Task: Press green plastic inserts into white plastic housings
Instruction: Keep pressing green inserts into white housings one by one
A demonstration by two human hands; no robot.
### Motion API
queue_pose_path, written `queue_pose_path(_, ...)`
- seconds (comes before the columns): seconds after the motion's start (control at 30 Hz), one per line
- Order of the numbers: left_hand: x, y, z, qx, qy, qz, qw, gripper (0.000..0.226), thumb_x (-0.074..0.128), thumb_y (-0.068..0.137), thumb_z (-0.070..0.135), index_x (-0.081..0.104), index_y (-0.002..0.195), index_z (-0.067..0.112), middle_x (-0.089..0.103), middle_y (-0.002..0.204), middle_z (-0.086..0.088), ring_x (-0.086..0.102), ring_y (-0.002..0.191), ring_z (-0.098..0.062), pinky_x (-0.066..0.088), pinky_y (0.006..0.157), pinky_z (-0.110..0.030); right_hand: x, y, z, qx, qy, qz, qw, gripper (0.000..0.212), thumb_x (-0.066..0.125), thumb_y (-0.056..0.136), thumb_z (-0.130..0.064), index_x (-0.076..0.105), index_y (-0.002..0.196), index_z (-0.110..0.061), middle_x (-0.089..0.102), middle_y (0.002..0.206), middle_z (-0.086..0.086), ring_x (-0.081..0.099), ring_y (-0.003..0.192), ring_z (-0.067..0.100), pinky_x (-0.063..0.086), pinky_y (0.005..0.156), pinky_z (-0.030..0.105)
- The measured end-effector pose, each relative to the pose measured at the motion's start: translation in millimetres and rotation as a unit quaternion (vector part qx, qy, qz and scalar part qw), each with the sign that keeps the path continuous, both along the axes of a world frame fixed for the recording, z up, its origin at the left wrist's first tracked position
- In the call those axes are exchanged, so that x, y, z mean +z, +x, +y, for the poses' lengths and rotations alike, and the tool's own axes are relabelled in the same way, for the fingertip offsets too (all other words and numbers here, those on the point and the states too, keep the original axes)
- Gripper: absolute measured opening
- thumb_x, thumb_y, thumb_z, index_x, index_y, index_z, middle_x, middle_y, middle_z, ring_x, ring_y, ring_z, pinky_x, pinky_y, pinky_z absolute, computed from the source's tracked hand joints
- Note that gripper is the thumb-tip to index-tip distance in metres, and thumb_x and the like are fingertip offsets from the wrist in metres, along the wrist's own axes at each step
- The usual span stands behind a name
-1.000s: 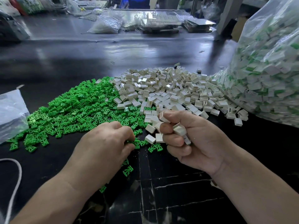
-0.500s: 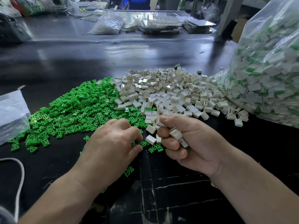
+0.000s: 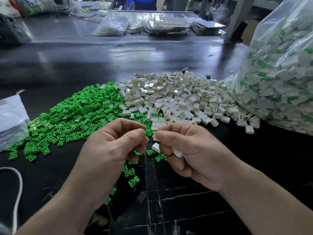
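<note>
A heap of green plastic inserts (image 3: 72,116) lies on the dark table at the left. Beside it on the right spreads a heap of white plastic housings (image 3: 183,97). My left hand (image 3: 111,153) is lifted off the table and pinches a green insert (image 3: 148,132) at its fingertips. My right hand (image 3: 191,150) pinches one white housing (image 3: 155,136) between thumb and forefinger, right next to the insert, and holds more white housings (image 3: 177,152) in its curled fingers. The two parts nearly touch; whether they are joined is hidden.
A large clear bag of assembled white-and-green parts (image 3: 277,73) stands at the right. A smaller clear bag (image 3: 11,119) lies at the left edge, a white cord (image 3: 17,185) near the front left. Loose inserts (image 3: 133,181) lie under my hands. Bags and trays (image 3: 169,26) stand far back.
Both hands rose off the table and came together. My left hand left the green heap with an insert; my right turned a housing toward it.
</note>
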State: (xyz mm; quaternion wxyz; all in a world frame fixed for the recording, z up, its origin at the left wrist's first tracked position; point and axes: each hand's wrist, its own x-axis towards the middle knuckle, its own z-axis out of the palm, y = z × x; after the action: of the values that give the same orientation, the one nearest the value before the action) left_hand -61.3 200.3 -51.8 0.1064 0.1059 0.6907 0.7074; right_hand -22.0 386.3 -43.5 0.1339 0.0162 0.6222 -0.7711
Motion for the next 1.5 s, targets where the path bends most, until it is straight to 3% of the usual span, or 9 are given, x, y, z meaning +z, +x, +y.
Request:
queue_pose_path(0.27, 3, 7, 5, -0.004, -0.022, 0.039, 0.999, 0.012, 0.067, 0.076, 0.030, 0.073, 0.086, 0.025, 0.072, 0.075, -0.003, 0.066, 0.064, -0.013, 0.051, 0.054, -0.020, -1, 2, -1, 0.000, 0.076, 0.058, 0.995, 0.016, 0.064, 0.098, -0.025, 0.067, 0.085, -0.015, 0.054, 0.063, -0.002, 0.041, 0.041, 0.010, 0.031, 0.037, 0.019)
queue_pose_path(0.4, 7, 10, 6, 0.016, -0.024, 0.056, 0.998, 0.017, 0.078, 0.076, 0.037, 0.073, 0.088, 0.027, 0.072, 0.076, -0.002, 0.067, 0.065, -0.014, 0.052, 0.055, -0.021, -1, 2, -1, -0.012, 0.074, 0.064, 0.995, 0.016, 0.065, 0.095, -0.029, 0.067, 0.084, -0.018, 0.054, 0.064, -0.002, 0.041, 0.041, 0.011, 0.031, 0.037, 0.020)
queue_pose_path(0.47, 8, 11, 6, 0.022, -0.022, 0.059, 0.998, 0.022, 0.073, 0.071, 0.042, 0.073, 0.088, 0.027, 0.073, 0.076, -0.002, 0.068, 0.065, -0.013, 0.052, 0.056, -0.020, -2, 1, 0, -0.018, 0.080, 0.063, 0.995, 0.016, 0.065, 0.092, -0.032, 0.067, 0.084, -0.018, 0.054, 0.064, -0.001, 0.041, 0.041, 0.011, 0.031, 0.037, 0.020)
queue_pose_path(0.97, 8, 14, 7, 0.017, -0.037, 0.099, 0.994, 0.014, 0.072, 0.075, 0.036, 0.072, 0.086, 0.028, 0.071, 0.072, -0.003, 0.066, 0.063, -0.013, 0.052, 0.057, -0.019, -4, 1, 1, -0.003, 0.070, 0.080, 0.994, 0.016, 0.065, 0.091, -0.034, 0.069, 0.086, -0.019, 0.054, 0.065, -0.001, 0.042, 0.042, 0.010, 0.032, 0.037, 0.020)
queue_pose_path(1.13, 10, 13, 9, -0.050, 0.109, -0.046, 0.992, 0.025, 0.069, 0.074, 0.037, 0.073, 0.089, 0.017, 0.067, 0.071, -0.013, 0.063, 0.058, -0.022, 0.050, 0.048, -0.027, -2, 1, 0, 0.003, 0.022, 0.068, 0.997, 0.019, 0.064, 0.091, -0.034, 0.069, 0.088, -0.016, 0.054, 0.065, 0.000, 0.042, 0.041, 0.010, 0.031, 0.036, 0.018)
queue_pose_path(1.3, 10, 15, 13, -0.168, 0.258, -0.164, 0.937, 0.036, 0.067, 0.090, 0.032, 0.066, 0.115, 0.006, 0.068, 0.075, -0.016, 0.067, 0.059, -0.022, 0.053, 0.047, -0.026, -1, 4, -4, 0.041, -0.046, 0.030, 0.998, 0.046, 0.062, 0.092, -0.035, 0.056, 0.112, 0.007, 0.057, 0.063, 0.000, 0.042, 0.042, 0.010, 0.027, 0.034, 0.018)
queue_pose_path(1.5, 7, 13, 14, -0.170, 0.280, -0.201, 0.923, 0.045, 0.085, 0.069, 0.034, 0.073, 0.104, 0.008, 0.071, 0.073, -0.017, 0.070, 0.057, -0.022, 0.055, 0.047, -0.027, 2, 3, -1, 0.054, -0.049, -0.004, 0.997, 0.053, 0.066, 0.087, -0.034, 0.056, 0.122, 0.005, 0.053, 0.061, -0.001, 0.041, 0.039, 0.007, 0.025, 0.033, 0.019)
